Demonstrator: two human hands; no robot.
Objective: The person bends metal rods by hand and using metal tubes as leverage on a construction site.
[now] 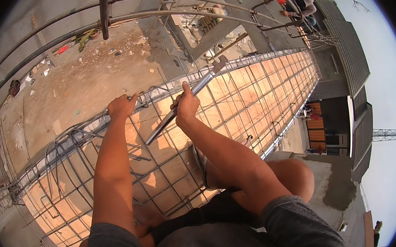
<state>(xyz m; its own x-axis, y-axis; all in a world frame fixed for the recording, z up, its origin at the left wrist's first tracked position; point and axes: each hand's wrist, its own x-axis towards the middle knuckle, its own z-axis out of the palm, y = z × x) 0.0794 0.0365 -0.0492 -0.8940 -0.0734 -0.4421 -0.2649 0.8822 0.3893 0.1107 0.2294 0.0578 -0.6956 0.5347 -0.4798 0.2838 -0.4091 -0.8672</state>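
My right hand (187,106) is wrapped around the shiny metal handle of a hammer (204,81). The hammer slants over the grid, its head up and away to the right and the handle's end low to the left. My left hand (122,106) is closed at the far edge of the formwork, thumb and forefinger toward a small piece at the rim; what it grips is too small to tell. Below both hands a rebar grid (234,101) lies over plywood sheets (175,137), and I am crouched on it with sandalled feet among the bars.
Bent loose bars (64,154) curve up left of my left arm. Past the formwork's far edge lies a lower dirt floor (90,81) with rubble. Curved metal pipes (160,13) cross the top. People (301,4) are at the upper right; roofed buildings (347,54) stand right.
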